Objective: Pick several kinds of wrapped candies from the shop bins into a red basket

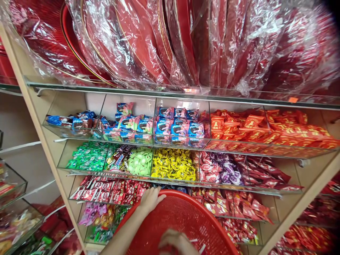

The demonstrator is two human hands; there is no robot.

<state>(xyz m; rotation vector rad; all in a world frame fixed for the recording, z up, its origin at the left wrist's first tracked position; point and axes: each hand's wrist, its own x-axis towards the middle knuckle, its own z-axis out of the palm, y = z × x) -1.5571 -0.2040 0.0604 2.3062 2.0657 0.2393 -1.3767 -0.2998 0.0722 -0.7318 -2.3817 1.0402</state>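
My left hand [152, 199] holds the far rim of a big red plastic basket [183, 209], its fingers closed over the edge and the thumb lying along the inside. Lower down, my right hand [175, 241] hovers over the inside of the basket, smeared by motion, so its fingers cannot be made out. A few small red-and-white packets [200, 247] show beside it at the bottom of the frame. Just beyond my left hand are dark red wrapped sweets [127, 191] on a tilted shelf.
Clear-walled shelf bins hold yellow candies [174, 165], green candies [87, 156], blue-pink cookie packs [179, 127] and orange-red packets [252, 129]. Above them a glass shelf [159, 92] carries plastic-wrapped red trays [143, 39]. More stocked shelves stand at both sides.
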